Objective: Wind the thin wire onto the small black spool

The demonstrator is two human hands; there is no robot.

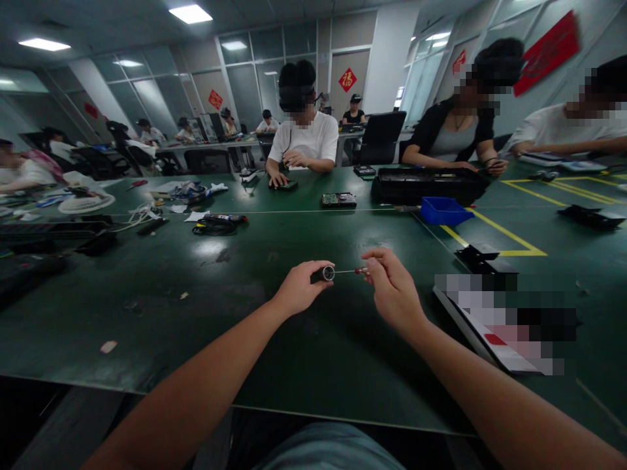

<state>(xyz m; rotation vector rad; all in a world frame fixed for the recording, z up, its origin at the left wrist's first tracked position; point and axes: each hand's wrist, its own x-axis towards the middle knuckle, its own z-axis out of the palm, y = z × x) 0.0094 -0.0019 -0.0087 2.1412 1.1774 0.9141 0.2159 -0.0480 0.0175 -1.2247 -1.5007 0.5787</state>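
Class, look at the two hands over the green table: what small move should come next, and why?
Probably a light push of the screwdriver with the right hand, to feel whether its tip is seated. The left hand grips the dark cylinder, and the thin shaft points at the cylinder's side, but the picture is too small to show a firm fit.

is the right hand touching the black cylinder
Apart. The head view shows a plain gap between the right hand and the black cylinder, crossed by the thin shaft of the screwdriver.
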